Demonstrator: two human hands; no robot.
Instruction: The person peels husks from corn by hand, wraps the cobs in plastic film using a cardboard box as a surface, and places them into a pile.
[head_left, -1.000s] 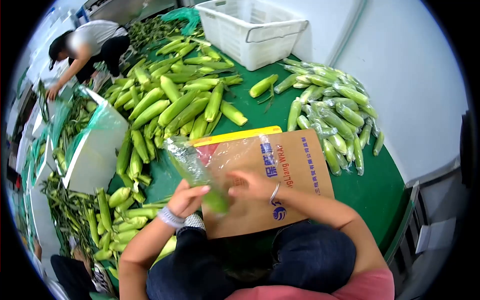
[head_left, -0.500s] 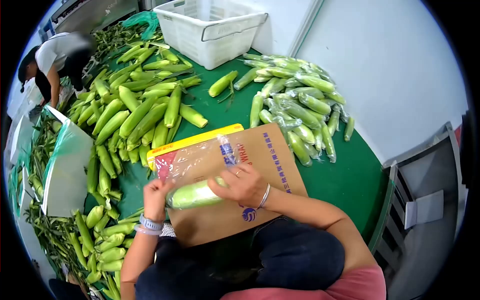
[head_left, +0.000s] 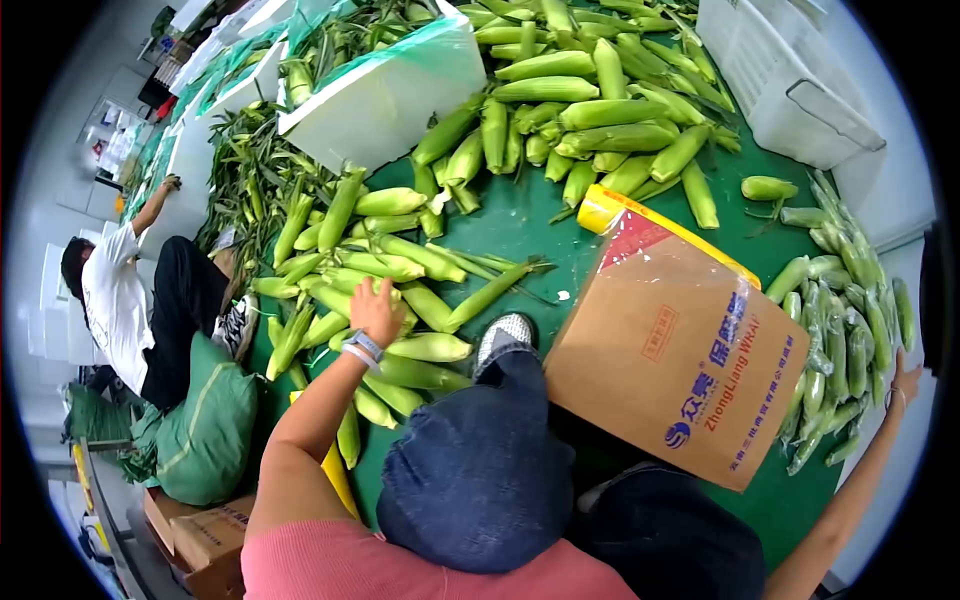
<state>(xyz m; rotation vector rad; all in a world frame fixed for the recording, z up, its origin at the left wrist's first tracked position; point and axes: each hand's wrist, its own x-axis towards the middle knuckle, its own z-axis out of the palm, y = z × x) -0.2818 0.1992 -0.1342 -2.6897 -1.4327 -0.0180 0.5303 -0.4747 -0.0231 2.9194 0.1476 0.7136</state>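
My left hand (head_left: 377, 316) is at the left, over a pile of husked green corn (head_left: 428, 347), its fingers apart and resting on or just above the ears. Far to the right, my right hand (head_left: 905, 380) is beside the heap of plastic-wrapped corn (head_left: 838, 345), close to the wall. Its fingers look apart, and a wrapped ear (head_left: 903, 312) lies just above them. Between my hands stands a cardboard box (head_left: 680, 350) with blue and red print, clear film over its top and a yellow strip (head_left: 597, 208) behind it.
More unwrapped corn (head_left: 620, 115) lies behind the box. A white crate (head_left: 800, 100) stands at the back right, a white foam box (head_left: 400, 95) at the back left. At the far left a person (head_left: 120, 300) sits near a green sack (head_left: 208, 425). My knees are in front.
My view has turned left. The ear held in plastic film over the box has left my hands. My left hand has moved to the left corn pile, my right hand out to the wrapped heap.
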